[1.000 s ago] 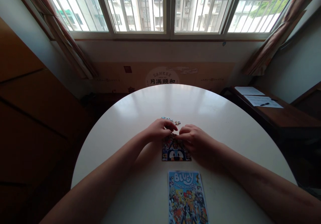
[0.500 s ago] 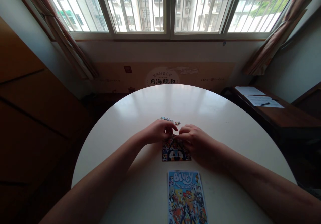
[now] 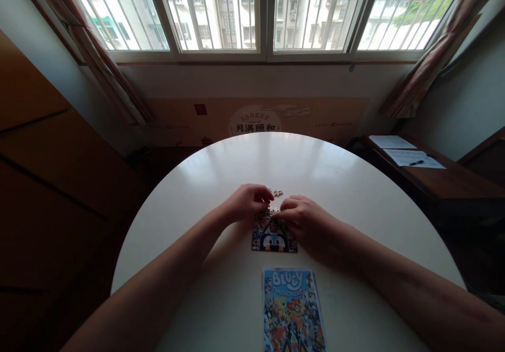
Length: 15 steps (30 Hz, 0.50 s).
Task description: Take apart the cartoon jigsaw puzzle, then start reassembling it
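A partly built jigsaw puzzle (image 3: 272, 236) with a blue cartoon dog lies on the round white table (image 3: 323, 173). My left hand (image 3: 248, 202) rests at its upper left edge, fingers curled and pinched. My right hand (image 3: 302, 212) sits at the upper right edge, fingertips pinched together on a small puzzle piece at the puzzle's top. The two hands nearly touch. A few loose puzzle pieces (image 3: 276, 192) lie just beyond my fingers. A colourful reference picture (image 3: 292, 310) printed "Bluey" lies nearer to me.
A dark side table (image 3: 445, 178) at the right carries paper sheets (image 3: 410, 157) and a pen. Windows with bars fill the far wall above a cardboard box (image 3: 256, 118) with printed lettering. A brown wooden panel (image 3: 47, 183) stands at the left.
My left hand has shifted slightly forward and now covers most of the loose pieces. The puzzle has slid a little to the left. My right hand has barely moved.
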Available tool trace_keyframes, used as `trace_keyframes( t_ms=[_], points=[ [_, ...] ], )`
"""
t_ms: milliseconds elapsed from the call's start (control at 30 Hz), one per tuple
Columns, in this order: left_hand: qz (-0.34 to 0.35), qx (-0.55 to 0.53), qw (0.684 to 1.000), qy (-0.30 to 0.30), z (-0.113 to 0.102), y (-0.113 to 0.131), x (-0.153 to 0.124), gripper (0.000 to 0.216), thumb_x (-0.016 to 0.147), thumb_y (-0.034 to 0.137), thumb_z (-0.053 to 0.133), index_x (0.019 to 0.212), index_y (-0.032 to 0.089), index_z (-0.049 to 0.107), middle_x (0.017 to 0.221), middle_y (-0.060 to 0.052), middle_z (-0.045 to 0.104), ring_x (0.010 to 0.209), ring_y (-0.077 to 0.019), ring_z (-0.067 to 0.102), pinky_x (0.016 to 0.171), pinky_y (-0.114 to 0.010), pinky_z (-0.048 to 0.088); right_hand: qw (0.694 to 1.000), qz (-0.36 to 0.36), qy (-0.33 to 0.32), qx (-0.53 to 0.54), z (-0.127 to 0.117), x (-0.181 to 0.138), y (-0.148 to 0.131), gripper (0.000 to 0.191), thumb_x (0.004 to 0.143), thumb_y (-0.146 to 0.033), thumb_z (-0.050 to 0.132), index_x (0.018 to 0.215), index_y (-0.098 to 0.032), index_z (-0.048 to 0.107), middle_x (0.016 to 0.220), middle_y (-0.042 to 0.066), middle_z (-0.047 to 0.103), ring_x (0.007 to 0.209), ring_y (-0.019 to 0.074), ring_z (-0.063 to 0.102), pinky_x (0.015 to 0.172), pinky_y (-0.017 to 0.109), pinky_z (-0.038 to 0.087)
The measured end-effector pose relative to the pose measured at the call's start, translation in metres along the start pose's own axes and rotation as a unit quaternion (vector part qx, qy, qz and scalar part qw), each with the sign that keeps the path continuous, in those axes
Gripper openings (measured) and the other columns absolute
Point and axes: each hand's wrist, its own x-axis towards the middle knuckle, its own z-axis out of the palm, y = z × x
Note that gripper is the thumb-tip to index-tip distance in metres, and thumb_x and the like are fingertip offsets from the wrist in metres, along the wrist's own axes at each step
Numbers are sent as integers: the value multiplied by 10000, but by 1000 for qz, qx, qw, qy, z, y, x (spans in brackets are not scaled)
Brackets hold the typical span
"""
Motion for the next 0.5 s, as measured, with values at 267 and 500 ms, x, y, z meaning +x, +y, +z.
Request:
trace_keyframes(
  t_ms=[267,500],
  points=[
    [-1,-6,1000,-7,-1,-6,0,207,710,108,624,892,149,713,805,-40,719,759,-158,664,711,-298,559,1000,-3,-5,-23,4,-1,2,452,821,-85,528,1216,-272,644,955,28,651,848,149,543,821,315,409],
    [9,13,1000,-13,-1,-3,0,240,703,79,602,893,155,726,840,-46,728,757,-152,654,676,-275,551,995,-10,-47,-91,-2,2,-7,375,841,-193,603,1205,-271,653,948,49,620,829,166,493,792,324,349]
  ],
)
